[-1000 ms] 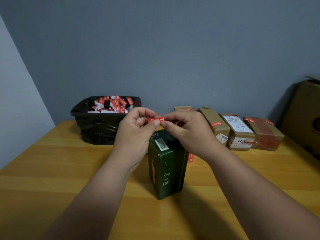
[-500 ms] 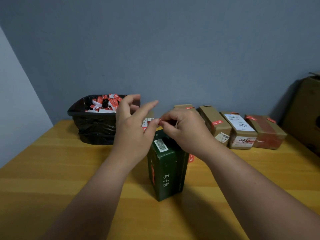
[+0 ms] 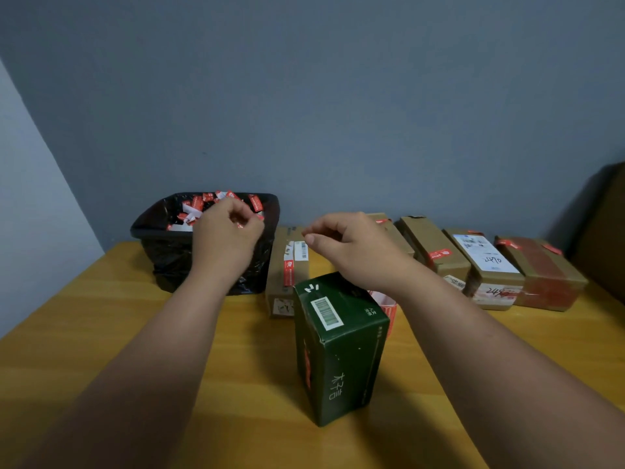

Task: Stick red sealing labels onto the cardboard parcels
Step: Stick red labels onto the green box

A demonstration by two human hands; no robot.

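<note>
A green carton [image 3: 338, 346] stands upright in the middle of the wooden table [image 3: 101, 333]. My right hand [image 3: 348, 245] hovers above its far end, thumb and forefinger pinched together on a red label that barely shows. My left hand [image 3: 226, 235] hangs over the black-lined bin [image 3: 152, 228], fingers curled on a small backing scrap. Brown cardboard parcels line the back: one [image 3: 287, 269] beside the bin and three more [image 3: 436, 255] [image 3: 487, 265] [image 3: 541, 275] to the right, each bearing red labels.
The bin holds several red and white label scraps [image 3: 196, 204]. A strip of red labels [image 3: 385, 309] lies behind the green carton. A large brown box [image 3: 608, 231] stands at the right edge. A grey wall runs behind everything.
My hands have come apart. The left hand swung left from above the green carton to over the bin with the backing, while the right hand stayed above the carton with the label.
</note>
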